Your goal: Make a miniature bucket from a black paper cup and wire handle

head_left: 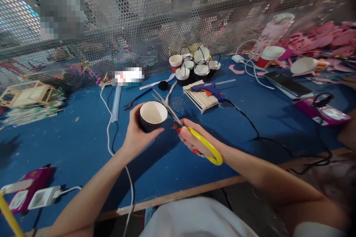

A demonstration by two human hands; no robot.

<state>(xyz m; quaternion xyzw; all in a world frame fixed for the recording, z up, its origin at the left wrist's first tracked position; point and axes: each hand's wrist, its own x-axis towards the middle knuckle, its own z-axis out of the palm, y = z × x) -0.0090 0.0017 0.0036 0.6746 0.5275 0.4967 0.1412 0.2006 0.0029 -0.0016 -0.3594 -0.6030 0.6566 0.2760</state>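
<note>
My left hand is wrapped round a small paper cup, black outside and white inside, held above the blue table with its mouth facing me. My right hand grips scissors with yellow and red handles. Their blades are open and lie across the cup's right rim, pointing up and to the left.
Several black-and-white cups with wire handles stand at the back. A blue glue gun rests on a bundle of wooden sticks. A phone, cables, power strips and pink cut-outs lie around. A perforated metal screen closes off the back.
</note>
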